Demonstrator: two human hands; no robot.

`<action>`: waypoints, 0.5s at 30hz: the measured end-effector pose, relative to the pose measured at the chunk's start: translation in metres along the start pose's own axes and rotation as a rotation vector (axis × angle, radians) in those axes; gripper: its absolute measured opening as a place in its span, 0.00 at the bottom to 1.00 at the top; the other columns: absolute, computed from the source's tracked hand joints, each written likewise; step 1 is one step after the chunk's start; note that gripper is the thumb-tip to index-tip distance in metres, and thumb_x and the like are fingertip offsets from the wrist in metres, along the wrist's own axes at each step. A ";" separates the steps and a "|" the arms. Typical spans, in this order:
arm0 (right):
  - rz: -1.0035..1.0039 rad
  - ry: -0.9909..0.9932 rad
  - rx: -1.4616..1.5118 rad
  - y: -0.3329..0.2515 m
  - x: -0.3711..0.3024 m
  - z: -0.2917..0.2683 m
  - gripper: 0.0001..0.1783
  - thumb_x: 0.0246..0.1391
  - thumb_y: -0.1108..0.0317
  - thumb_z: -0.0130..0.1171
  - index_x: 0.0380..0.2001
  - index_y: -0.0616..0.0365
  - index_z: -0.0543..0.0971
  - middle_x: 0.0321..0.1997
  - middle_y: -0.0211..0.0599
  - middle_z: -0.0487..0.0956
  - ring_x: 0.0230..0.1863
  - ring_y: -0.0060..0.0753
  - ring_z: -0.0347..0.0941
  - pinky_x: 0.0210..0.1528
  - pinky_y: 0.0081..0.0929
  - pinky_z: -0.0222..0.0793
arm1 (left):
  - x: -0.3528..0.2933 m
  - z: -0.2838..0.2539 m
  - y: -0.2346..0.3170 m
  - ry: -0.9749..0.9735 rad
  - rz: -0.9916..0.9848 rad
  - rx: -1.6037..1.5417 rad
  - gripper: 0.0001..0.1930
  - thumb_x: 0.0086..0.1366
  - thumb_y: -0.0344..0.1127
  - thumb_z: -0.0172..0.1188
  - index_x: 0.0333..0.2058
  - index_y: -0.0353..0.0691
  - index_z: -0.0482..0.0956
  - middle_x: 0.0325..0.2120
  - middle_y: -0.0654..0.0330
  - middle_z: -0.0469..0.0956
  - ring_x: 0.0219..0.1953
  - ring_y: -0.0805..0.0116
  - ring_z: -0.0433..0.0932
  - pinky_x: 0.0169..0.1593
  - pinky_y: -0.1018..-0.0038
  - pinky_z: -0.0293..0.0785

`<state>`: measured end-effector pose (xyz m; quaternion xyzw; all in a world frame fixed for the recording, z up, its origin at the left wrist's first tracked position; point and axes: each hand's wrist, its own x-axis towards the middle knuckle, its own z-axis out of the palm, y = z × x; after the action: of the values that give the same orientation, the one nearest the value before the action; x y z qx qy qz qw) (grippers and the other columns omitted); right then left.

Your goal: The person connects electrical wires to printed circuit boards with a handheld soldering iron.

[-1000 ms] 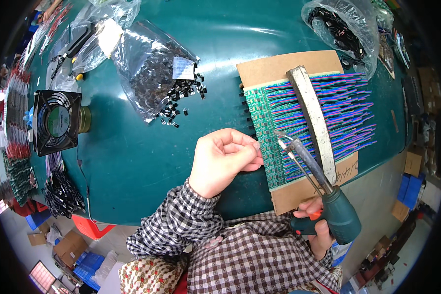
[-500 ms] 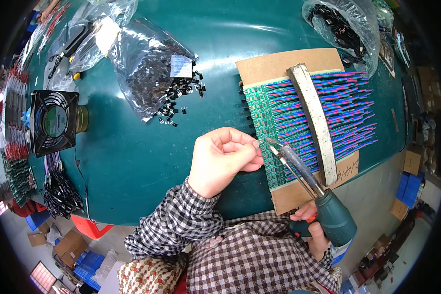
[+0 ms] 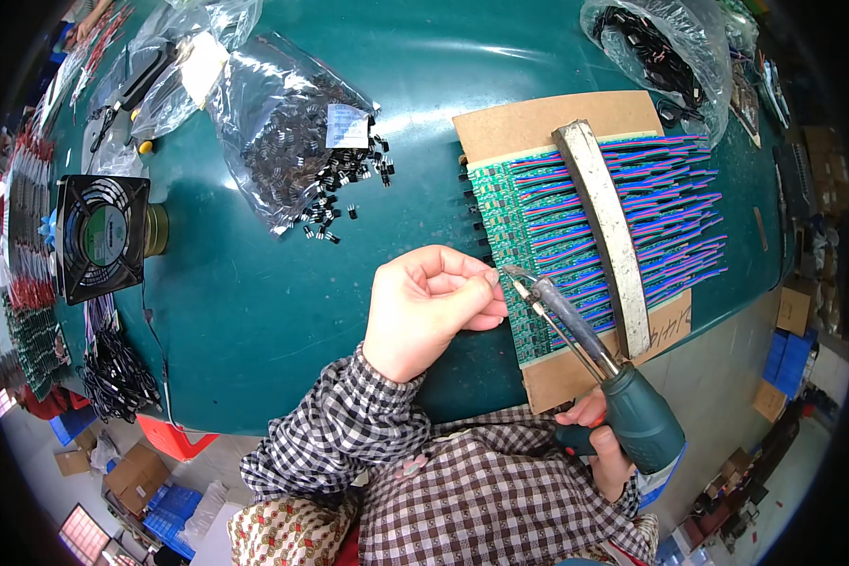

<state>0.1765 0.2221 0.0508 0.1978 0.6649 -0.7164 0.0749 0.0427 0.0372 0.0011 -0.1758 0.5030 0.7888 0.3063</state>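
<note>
My left hand (image 3: 431, 307) is closed in a pinch at the left edge of a row of green circuit boards (image 3: 509, 236). What its fingertips hold, if anything, is hidden. My right hand (image 3: 606, 443) grips the handle of a dark green soldering gun (image 3: 643, 420). The gun's metal tip reaches up and left, meeting the boards just beside my left fingertips. Blue, red and black wires (image 3: 670, 212) run rightward from the boards. Across these wires lies a worn, whitish metal bar (image 3: 606, 226), and brown cardboard (image 3: 557, 118) sits under everything. Small black connectors show along the boards' far left edge.
A clear bag (image 3: 274, 141) spills small black connectors (image 3: 349, 174) onto the green table (image 3: 255, 330). At the left stand a black fan (image 3: 102, 234) and bundles of dark cable (image 3: 118, 373). Another plastic bag (image 3: 656, 57) with black cables lies at the far right.
The soldering gun has shifted slightly left and up, bringing its tip closer to my left fingertips. My left hand has stayed in place.
</note>
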 end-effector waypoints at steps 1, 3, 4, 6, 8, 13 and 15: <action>-0.001 -0.003 0.005 0.000 0.000 0.000 0.16 0.47 0.61 0.54 0.28 0.66 0.67 0.28 0.40 0.66 0.31 0.33 0.68 0.36 0.32 0.71 | 0.000 0.000 0.000 0.003 -0.004 -0.001 0.07 0.56 0.29 0.55 0.30 0.28 0.72 0.24 0.53 0.76 0.25 0.69 0.78 0.29 0.79 0.77; 0.003 -0.007 -0.003 0.001 0.000 0.000 0.16 0.47 0.61 0.53 0.28 0.66 0.67 0.28 0.40 0.66 0.31 0.33 0.68 0.36 0.32 0.71 | 0.000 0.000 0.000 0.004 -0.001 0.001 0.07 0.56 0.29 0.55 0.30 0.28 0.72 0.24 0.53 0.76 0.25 0.69 0.78 0.29 0.79 0.77; 0.007 -0.011 -0.011 0.001 0.000 0.000 0.16 0.47 0.61 0.53 0.29 0.67 0.67 0.28 0.39 0.66 0.31 0.33 0.67 0.36 0.32 0.71 | 0.000 0.000 0.000 0.005 0.002 0.004 0.07 0.56 0.29 0.55 0.30 0.28 0.72 0.24 0.53 0.76 0.25 0.69 0.78 0.29 0.79 0.76; 0.018 -0.010 -0.011 0.003 -0.001 -0.001 0.17 0.47 0.61 0.53 0.28 0.67 0.67 0.27 0.39 0.66 0.30 0.32 0.67 0.36 0.32 0.71 | 0.000 0.000 -0.001 0.003 0.006 0.005 0.07 0.56 0.29 0.55 0.30 0.28 0.72 0.24 0.53 0.76 0.25 0.69 0.78 0.29 0.79 0.77; 0.029 -0.011 -0.011 0.004 -0.002 -0.001 0.17 0.47 0.61 0.53 0.28 0.67 0.67 0.27 0.38 0.66 0.30 0.32 0.67 0.36 0.31 0.71 | 0.000 0.000 -0.001 0.003 0.009 0.006 0.07 0.56 0.29 0.55 0.30 0.28 0.72 0.24 0.53 0.76 0.25 0.69 0.78 0.29 0.79 0.77; 0.023 0.010 -0.025 0.005 -0.004 -0.002 0.18 0.47 0.60 0.53 0.29 0.67 0.67 0.26 0.38 0.66 0.30 0.31 0.66 0.35 0.31 0.71 | 0.000 0.000 -0.002 0.005 0.012 0.001 0.07 0.56 0.29 0.55 0.30 0.28 0.72 0.24 0.53 0.76 0.25 0.69 0.78 0.29 0.78 0.77; 0.028 0.021 -0.018 0.005 -0.005 -0.001 0.18 0.47 0.59 0.53 0.28 0.67 0.67 0.26 0.38 0.66 0.30 0.31 0.67 0.35 0.32 0.72 | 0.000 -0.001 -0.002 0.006 0.011 0.004 0.07 0.56 0.29 0.55 0.30 0.28 0.72 0.25 0.52 0.76 0.25 0.69 0.78 0.29 0.78 0.77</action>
<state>0.1832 0.2214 0.0485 0.2140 0.6693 -0.7070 0.0800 0.0438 0.0373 -0.0005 -0.1748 0.5064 0.7891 0.3006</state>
